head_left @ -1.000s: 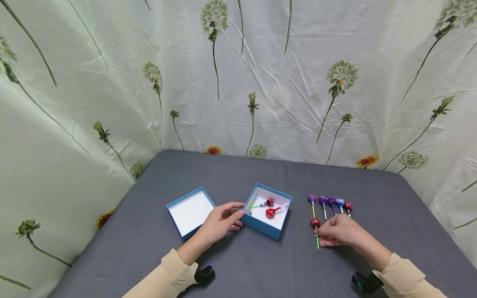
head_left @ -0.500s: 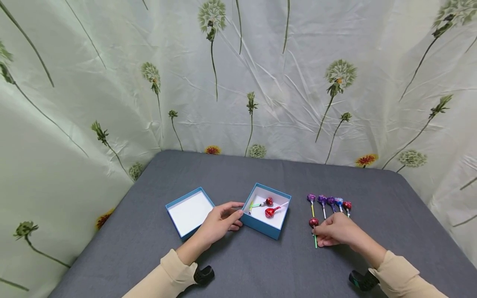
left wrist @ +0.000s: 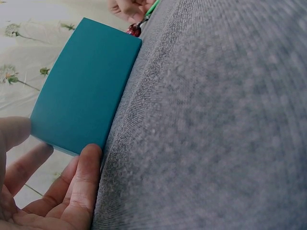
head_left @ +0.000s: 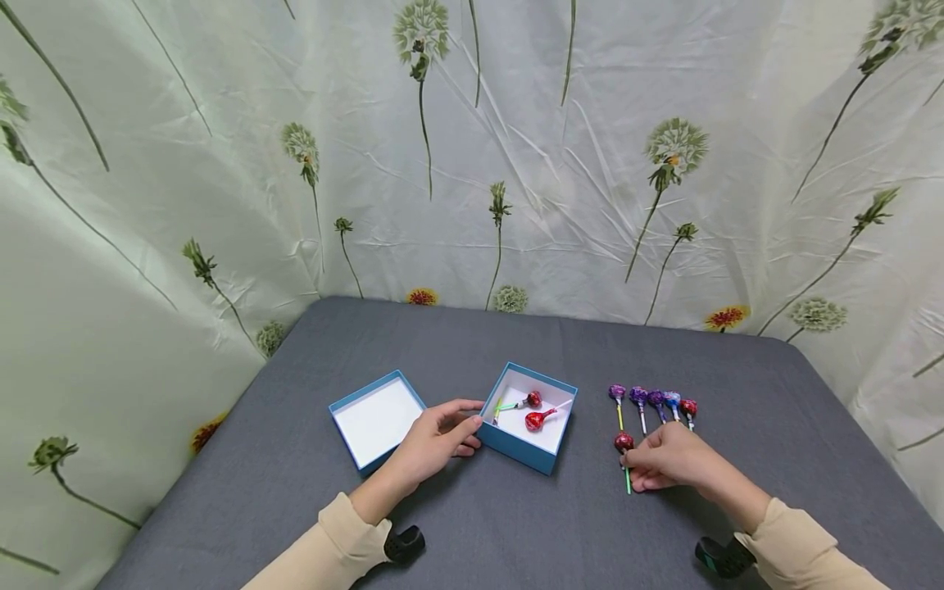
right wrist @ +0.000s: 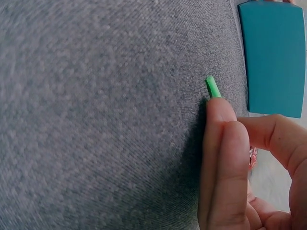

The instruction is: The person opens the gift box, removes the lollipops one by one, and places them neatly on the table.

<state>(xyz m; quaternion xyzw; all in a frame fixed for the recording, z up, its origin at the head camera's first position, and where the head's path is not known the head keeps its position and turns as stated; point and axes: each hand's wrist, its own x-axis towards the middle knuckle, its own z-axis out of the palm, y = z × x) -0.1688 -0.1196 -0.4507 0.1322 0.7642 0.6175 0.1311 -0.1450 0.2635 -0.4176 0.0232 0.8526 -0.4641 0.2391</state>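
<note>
A blue box (head_left: 515,445) with a white inside stands mid-table, holding several lollipops, two with red wrappers (head_left: 536,420) in plain sight. My left hand (head_left: 435,438) holds the box's near left corner, thumb by the rim and fingers low on the side; the left wrist view has this blue wall (left wrist: 86,86) close up. On the right, my right hand (head_left: 671,455) pinches a red-wrapped lollipop (head_left: 624,442) by its green stick, candy end pointing away from me. In the right wrist view the green stick tip (right wrist: 212,85) pokes out past the fingertips, close over the cloth.
Left of the box lies its blue-rimmed lid (head_left: 378,419), white inside up. Beyond my right hand several lollipops (head_left: 655,399) form a row with purple, blue and red wrappers. Grey cloth (head_left: 479,524) covers the table, and a flower-print curtain (head_left: 457,164) hangs behind.
My right hand and the red lollipop stay almost in place, apart from a slight shift in view. The left hand keeps the box where it was.
</note>
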